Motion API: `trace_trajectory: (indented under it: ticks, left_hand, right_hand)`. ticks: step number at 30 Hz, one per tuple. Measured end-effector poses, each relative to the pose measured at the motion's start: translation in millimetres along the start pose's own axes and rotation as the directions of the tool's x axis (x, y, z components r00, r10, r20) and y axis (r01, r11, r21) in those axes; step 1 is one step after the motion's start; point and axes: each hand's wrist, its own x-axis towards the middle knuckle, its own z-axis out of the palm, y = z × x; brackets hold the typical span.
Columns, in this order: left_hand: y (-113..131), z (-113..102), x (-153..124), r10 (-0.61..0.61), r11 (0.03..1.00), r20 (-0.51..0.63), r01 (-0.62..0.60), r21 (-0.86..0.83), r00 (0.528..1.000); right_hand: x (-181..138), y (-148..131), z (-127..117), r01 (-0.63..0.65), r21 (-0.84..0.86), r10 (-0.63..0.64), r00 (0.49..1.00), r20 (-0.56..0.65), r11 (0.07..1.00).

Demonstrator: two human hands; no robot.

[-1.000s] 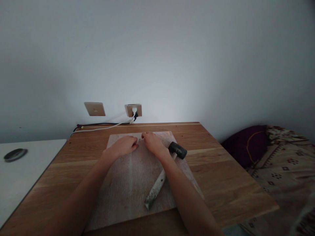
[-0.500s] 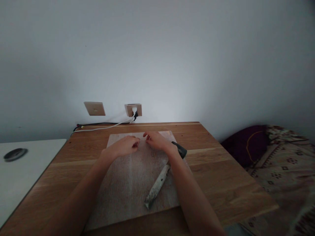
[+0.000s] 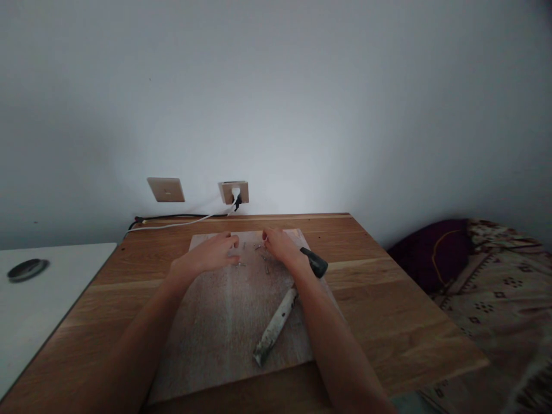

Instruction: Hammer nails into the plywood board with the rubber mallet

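A pale plywood board (image 3: 228, 328) lies on the wooden table (image 3: 388, 310). Both my hands rest on its far end. My left hand (image 3: 211, 254) lies palm down, its fingers curled loosely and a little apart. My right hand (image 3: 281, 247) lies beside it, fingers bent over the board. Between the two hands several small nails (image 3: 259, 256) are scattered on the board. A hammer (image 3: 284, 310) with a black head and a worn pale handle lies on the board under my right forearm. Neither hand holds anything that I can make out.
A wall socket (image 3: 233, 192) with a white cable (image 3: 181, 223) sits behind the table, next to a blank plate (image 3: 166, 190). A white table (image 3: 38, 299) with a dark round object (image 3: 26, 269) stands at the left. Patterned bedding and a dark cushion (image 3: 435, 250) lie at the right.
My hands have moved apart from each other. Several small nails now show on the board between them, where the fingers were bunched together before.
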Motion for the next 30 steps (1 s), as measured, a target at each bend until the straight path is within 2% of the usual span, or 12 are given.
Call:
trace_trajectory:
  ticks: [4,8,15,19,21,26,30]
  left_hand:
    - [8,9,6,0.056,0.998,-0.164,-0.05,0.046,0.985]
    - [16,22,13,0.12,0.993,-0.171,-0.118,0.019,0.978]
    - [13,36,22,0.022,1.0,-0.229,-0.026,-0.014,0.973]
    - [14,28,22,-0.005,1.0,-0.275,-0.003,-0.027,0.961]
    - [10,19,18,-0.004,0.998,-0.249,-0.012,-0.063,0.969]
    - [-9,-5,5,0.032,0.989,-0.045,-0.038,-0.146,0.998]
    - [-16,-6,1,0.036,0.987,0.021,-0.032,-0.155,0.999]
  right_hand:
    - [-1,5,-7,-0.02,-0.001,0.02,1.0,-0.019,1.0]
    - [-6,18,-20,-0.075,0.005,0.075,0.995,-0.06,0.997]
    - [-8,31,-28,-0.091,0.025,0.092,0.993,-0.07,0.996]
    - [-8,35,-26,-0.093,0.027,0.094,0.994,-0.047,0.995]
    - [-8,37,-27,-0.099,0.029,0.1,0.994,-0.041,0.995]
    - [-8,32,-31,-0.066,0.032,0.067,0.997,-0.027,0.997]
    - [-7,10,-23,0.041,0.054,-0.042,0.999,0.029,0.998]
